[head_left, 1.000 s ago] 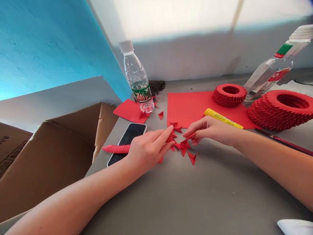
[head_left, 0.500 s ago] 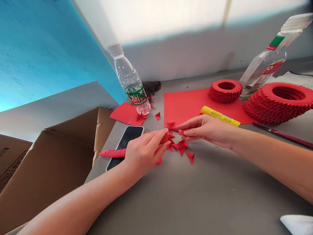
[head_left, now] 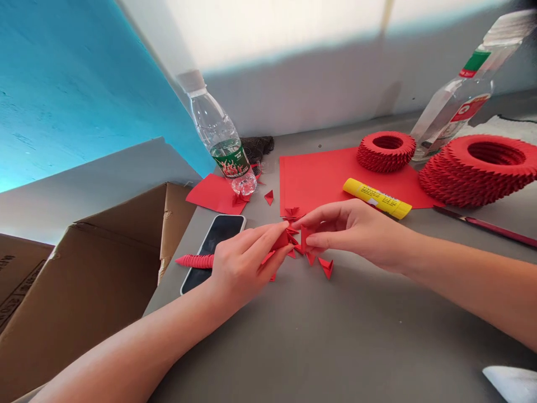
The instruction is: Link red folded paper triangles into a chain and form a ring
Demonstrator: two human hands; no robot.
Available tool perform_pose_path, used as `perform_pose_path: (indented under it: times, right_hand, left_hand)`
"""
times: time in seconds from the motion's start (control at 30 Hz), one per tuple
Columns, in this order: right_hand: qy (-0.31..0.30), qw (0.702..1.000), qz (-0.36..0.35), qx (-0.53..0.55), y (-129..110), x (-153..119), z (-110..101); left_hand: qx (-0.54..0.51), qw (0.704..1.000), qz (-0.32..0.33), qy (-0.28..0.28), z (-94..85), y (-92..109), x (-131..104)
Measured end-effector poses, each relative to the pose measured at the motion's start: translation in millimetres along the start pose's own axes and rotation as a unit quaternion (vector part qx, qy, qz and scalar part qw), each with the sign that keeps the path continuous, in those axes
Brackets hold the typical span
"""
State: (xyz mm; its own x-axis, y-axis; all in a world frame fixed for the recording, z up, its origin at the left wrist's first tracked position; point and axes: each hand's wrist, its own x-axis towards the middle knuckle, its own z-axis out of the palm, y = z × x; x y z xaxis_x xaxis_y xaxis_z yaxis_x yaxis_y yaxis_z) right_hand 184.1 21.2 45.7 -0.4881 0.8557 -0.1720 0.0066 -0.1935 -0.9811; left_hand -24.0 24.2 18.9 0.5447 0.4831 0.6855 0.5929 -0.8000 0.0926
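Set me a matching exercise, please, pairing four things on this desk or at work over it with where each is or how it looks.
Column one
1. glue stick
2. phone
3. smaller paper ring
4. right hand

Column two
A. dark-screened, partly covered by a pointed red strand
B. holding a small folded red piece at its fingertips
C. red, beside the larger paper ring
D. yellow, lying at the near edge of the large red sheet

Right pairs: 1-D, 2-A, 3-C, 4-B
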Motion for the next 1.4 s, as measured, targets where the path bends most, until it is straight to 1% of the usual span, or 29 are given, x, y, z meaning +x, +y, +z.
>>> perform_pose_path:
  times: [0.2, 0.43, 0.6, 0.77, 1.0, 1.13, 1.4]
  right_hand:
    - [0.03, 0.999, -0.039, -0.019, 0.7, -2.3, 5.5]
    - [0.041, 0.998, -0.043, -0.033, 5.2, -1.2, 8.0]
    - [0.037, 0.998, -0.05, -0.022, 6.4, -1.9, 9.9]
    - [0.063, 0.996, -0.061, -0.027, 7.0, -2.9, 11.1]
    - [0.063, 0.995, -0.066, -0.047, 6.5, -3.4, 13.0]
    - [0.077, 0.992, -0.071, -0.073, 6.4, -5.1, 14.0]
    - [0.085, 0.992, -0.06, -0.068, 8.8, -3.6, 17.7]
  left_hand:
    - [-0.002, 1.0, 0.009, -0.004, -2.2, 3.5, 0.8]
    - [-0.008, 1.0, 0.018, 0.001, -3.0, 4.9, 1.7]
    - [-0.009, 1.0, 0.012, 0.001, -2.7, 5.4, 1.3]
    - [-0.012, 1.0, 0.014, -0.002, -3.2, 5.3, 1.5]
    - [-0.016, 1.0, 0.019, -0.004, -2.4, 5.2, 0.8]
    - [-0.014, 0.999, 0.031, -0.006, -2.1, 5.3, 0.6]
    - [-0.013, 0.999, 0.032, -0.005, -0.3, 5.5, -0.2]
